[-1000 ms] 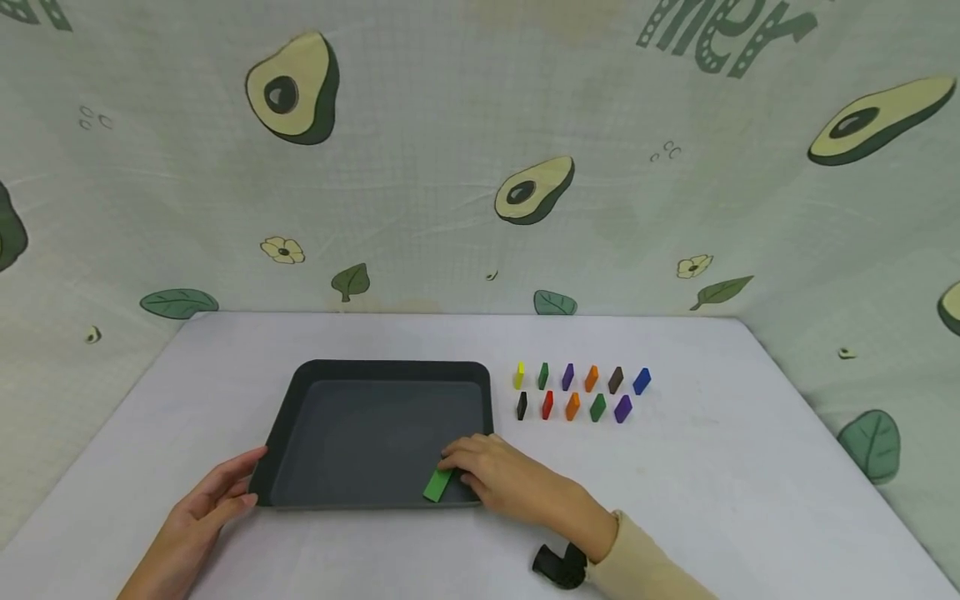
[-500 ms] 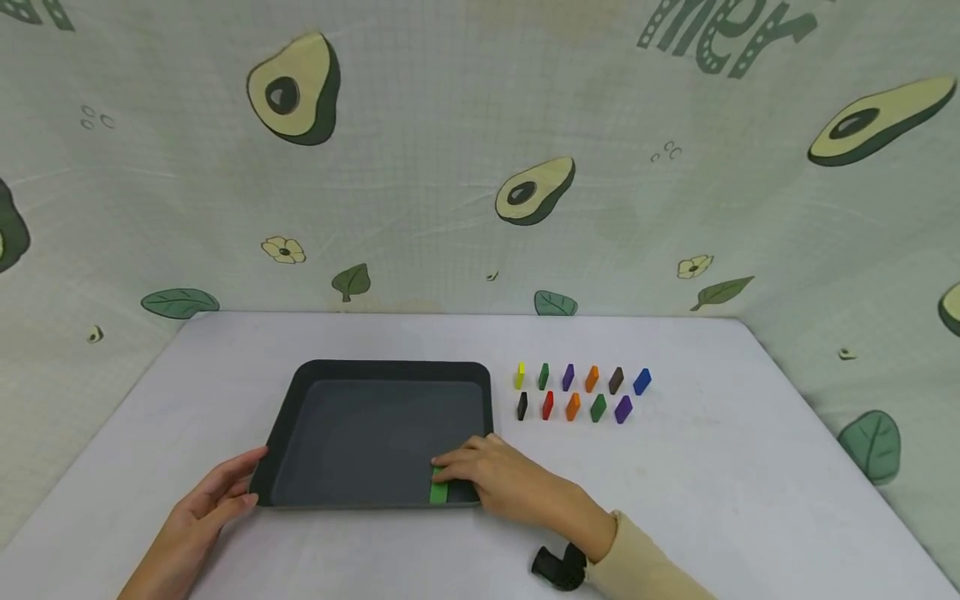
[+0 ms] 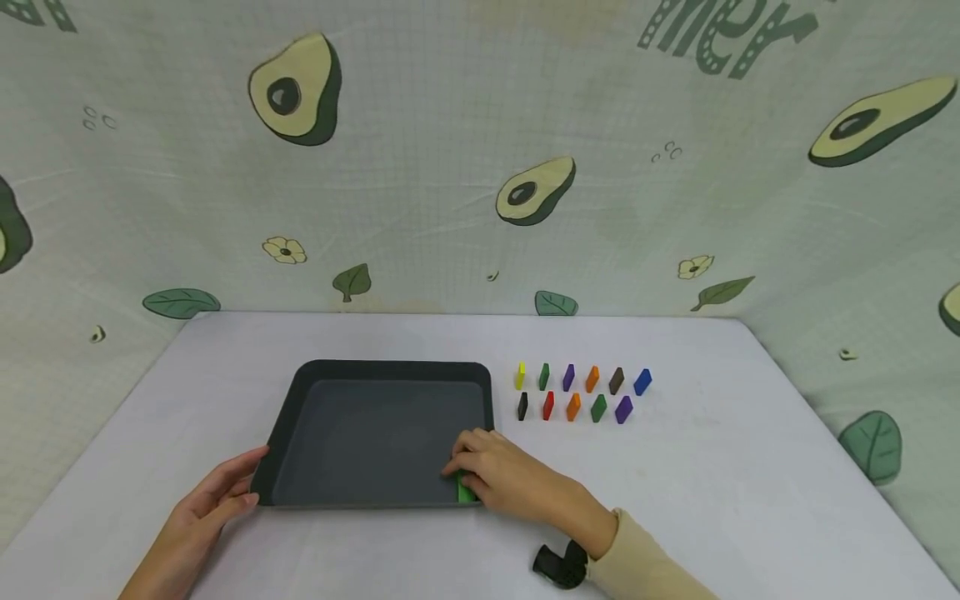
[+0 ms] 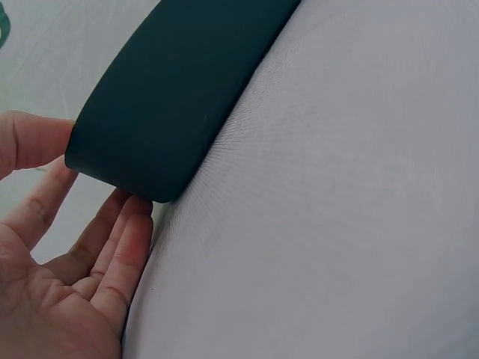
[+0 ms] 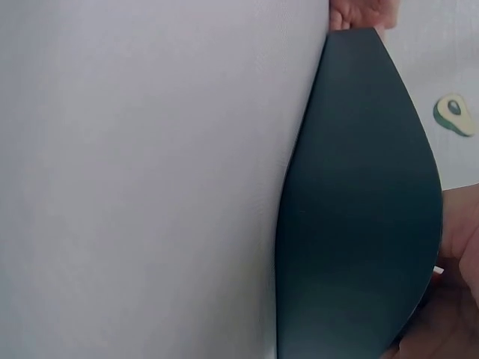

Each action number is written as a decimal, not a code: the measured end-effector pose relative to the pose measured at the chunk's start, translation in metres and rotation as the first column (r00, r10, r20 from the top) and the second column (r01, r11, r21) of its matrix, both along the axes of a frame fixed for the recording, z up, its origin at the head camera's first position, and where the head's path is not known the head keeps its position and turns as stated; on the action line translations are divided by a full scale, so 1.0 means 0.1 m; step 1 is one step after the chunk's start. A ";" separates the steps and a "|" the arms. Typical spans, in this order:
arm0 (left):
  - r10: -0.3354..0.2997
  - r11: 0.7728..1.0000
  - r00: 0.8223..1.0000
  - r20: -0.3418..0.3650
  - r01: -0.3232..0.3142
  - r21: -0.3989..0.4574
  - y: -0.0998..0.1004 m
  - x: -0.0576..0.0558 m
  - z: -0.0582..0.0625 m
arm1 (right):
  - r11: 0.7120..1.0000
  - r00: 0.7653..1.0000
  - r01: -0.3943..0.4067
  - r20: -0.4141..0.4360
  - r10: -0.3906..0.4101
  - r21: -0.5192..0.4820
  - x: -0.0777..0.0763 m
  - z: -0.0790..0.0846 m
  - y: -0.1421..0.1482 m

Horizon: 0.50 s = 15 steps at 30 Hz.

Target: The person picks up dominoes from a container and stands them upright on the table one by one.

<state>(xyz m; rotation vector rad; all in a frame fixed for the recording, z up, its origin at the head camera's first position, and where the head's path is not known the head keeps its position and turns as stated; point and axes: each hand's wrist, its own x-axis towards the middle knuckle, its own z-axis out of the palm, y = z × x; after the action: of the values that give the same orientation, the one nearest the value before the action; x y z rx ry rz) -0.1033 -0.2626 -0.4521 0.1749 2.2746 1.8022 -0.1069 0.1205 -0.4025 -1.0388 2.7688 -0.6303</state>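
Observation:
A dark grey baking tray lies on the table. My left hand is at its front left corner, fingers and thumb extended, the tips touching the outside of the wall. In the left wrist view, the fingertips of that hand meet the tray's corner. At the front right corner inside the tray, my right hand pinches a green domino block, mostly covered by the fingers. From the right wrist camera, the tray's wall hides the block and much of the right hand.
Right of the tray, small coloured domino blocks stand upright in two rows, among them a yellow block, a red block and a blue block. A black device is by the right wrist. Avocado-print cloth backs the white table.
The green block has turned from slanted to straight and shifted right toward the tray's right wall with the right hand's fingers. The left hand and tray have stayed in place.

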 end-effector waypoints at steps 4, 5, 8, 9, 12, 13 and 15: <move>-0.004 1.000 1.000 -0.009 0.004 0.000 0.00 0.00 0.00 | 1.000 1.000 -0.002 -0.010 0.001 -0.020 0.00 0.00 0.00; -0.005 1.000 1.000 -0.011 0.005 0.001 0.00 0.00 0.00 | 1.000 1.000 -0.002 -0.012 0.002 -0.026 0.00 0.00 0.00; -0.012 1.000 1.000 -0.015 0.012 0.004 0.00 0.00 0.00 | 0.999 1.000 -0.007 -0.023 0.006 -0.045 -0.01 -0.01 0.00; -0.013 1.000 1.000 -0.017 0.013 0.004 0.00 0.00 0.00 | 0.999 1.000 -0.007 -0.028 0.006 -0.049 -0.01 -0.02 0.00; -0.014 1.000 1.000 -0.017 0.014 0.002 0.00 0.00 0.01 | 0.998 0.999 -0.007 -0.035 0.005 -0.063 -0.01 -0.02 0.01; -0.014 1.000 1.000 -0.016 0.014 0.000 0.00 0.00 0.01 | 0.998 0.999 -0.005 -0.033 0.003 -0.066 -0.02 -0.02 0.01; -0.011 1.000 1.000 -0.010 0.011 -0.002 0.00 0.00 0.00 | 0.998 1.000 -0.003 -0.029 0.001 -0.070 -0.01 -0.01 0.01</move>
<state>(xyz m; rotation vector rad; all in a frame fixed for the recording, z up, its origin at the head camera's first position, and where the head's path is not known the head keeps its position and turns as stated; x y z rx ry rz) -0.1035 -0.2623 -0.4516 0.1972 2.2775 1.7979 -0.1083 0.1216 -0.4038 -1.0726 2.7883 -0.7226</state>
